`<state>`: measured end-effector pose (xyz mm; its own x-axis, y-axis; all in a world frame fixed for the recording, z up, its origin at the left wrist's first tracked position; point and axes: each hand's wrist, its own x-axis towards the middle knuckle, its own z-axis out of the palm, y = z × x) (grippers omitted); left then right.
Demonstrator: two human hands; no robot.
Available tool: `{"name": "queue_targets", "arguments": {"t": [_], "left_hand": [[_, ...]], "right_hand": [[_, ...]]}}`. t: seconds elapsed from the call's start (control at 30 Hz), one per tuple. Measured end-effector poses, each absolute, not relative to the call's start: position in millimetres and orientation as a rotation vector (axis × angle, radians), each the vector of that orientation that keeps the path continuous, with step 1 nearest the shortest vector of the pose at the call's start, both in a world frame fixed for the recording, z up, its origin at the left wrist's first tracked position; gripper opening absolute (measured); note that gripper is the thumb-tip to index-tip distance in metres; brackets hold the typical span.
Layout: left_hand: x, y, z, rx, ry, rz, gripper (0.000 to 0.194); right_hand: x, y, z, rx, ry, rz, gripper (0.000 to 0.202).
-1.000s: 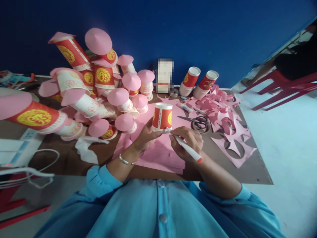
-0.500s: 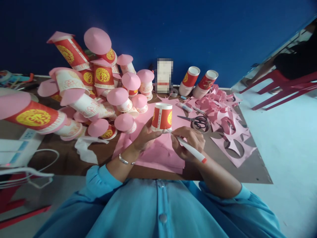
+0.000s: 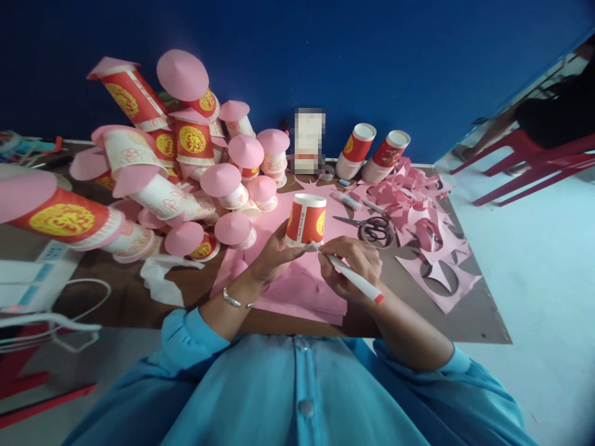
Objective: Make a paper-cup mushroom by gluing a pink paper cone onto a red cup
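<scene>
My left hand [image 3: 274, 257] is closed around the lower side of a red and white paper cup [image 3: 305, 220] with a yellow emblem. The cup is base up, its rim lowest. In my right hand [image 3: 353, 267] is a slim white glue tube [image 3: 360, 284] with a red end. Its narrow tip points at the cup's rim by my left thumb; whether it touches, I cannot tell. Under both hands lie pink paper sheets [image 3: 288, 303]. Black-handled scissors [image 3: 372, 228] rest beyond my right hand, across a roll of tape.
Many paper cups with pink cone tops [image 3: 222, 181] are piled on the left. Two cup stacks [image 3: 357, 152] stand by the blue wall, with pink paper scraps [image 3: 418, 204] to their right. A power strip [image 3: 49, 266] lies at the left edge, a red stool [image 3: 534, 155] beyond the table.
The cup has shifted very slightly to the right. The glue tube and my right hand have moved a little to the left along the cup's rim.
</scene>
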<state>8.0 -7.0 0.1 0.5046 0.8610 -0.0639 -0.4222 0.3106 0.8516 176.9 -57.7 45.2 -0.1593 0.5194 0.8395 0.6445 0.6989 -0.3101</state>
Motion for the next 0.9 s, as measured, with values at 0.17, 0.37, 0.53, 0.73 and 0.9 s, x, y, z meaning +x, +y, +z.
{"name": "queue_targets", "arguments": {"t": [0.17,0.37,0.53,0.73,0.9], "left_hand": [[8,-6,-5,0.887,0.575,0.918,0.055],[8,-6,-4,0.882,0.545,0.917,0.054],[8,-7,3,0.876,0.527,0.916,0.054],[7,-7,4,0.857,0.534,0.919,0.055],[7,-7,3,0.864,0.546,0.921,0.060]], "right_hand": [[176,-57,45,-0.926,-1.811,-0.152,0.011],[176,-58,47,-0.958,-1.795,-0.188,0.013],[177,-59,48,-0.962,-1.804,-0.193,0.012],[176,-59,48,-0.953,-1.802,-0.190,0.013],[176,-58,48,-0.962,-1.803,-0.192,0.015]]}}
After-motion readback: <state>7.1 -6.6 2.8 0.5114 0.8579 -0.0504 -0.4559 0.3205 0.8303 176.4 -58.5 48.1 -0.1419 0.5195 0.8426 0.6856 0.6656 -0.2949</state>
